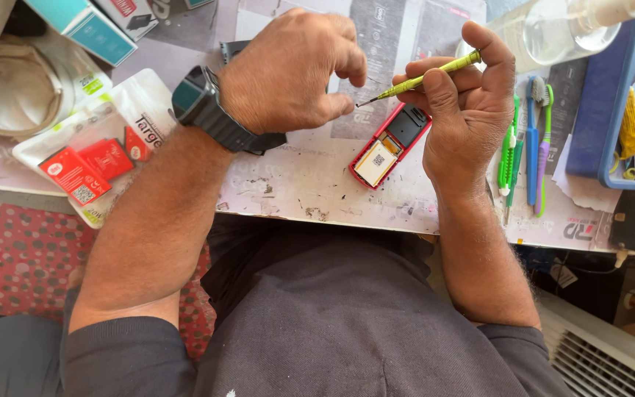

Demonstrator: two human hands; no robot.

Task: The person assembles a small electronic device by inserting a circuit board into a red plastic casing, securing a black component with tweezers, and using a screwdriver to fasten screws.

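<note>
At the far left a clear, crinkled plastic pouch of flat red rectangular packets (pixel 86 165) lies on the scuffed, paint-flecked white worktop (pixel 310 195). The left hand (pixel 288 70), with a matte black smartwatch on a ribbed black strap (pixel 203 103) at the wrist, is curled over the bench, its thumb and forefinger pinched together right at the dark metal tip of the slim yellow-green plastic precision screwdriver (pixel 420 79); whether they grip anything small there cannot be told. The screwdriver's long axis runs from lower left to upper right, tip toward the left hand. The right hand (pixel 464 103) grasps its shaft between thumb and fingers, the cap end under the forefinger. Just below, partly under the right palm, a small red phone with its back cover off (pixel 387 147) lies slanted the same way. Further right rest green and blue plastic-handled brushes (pixel 534 140).
</note>
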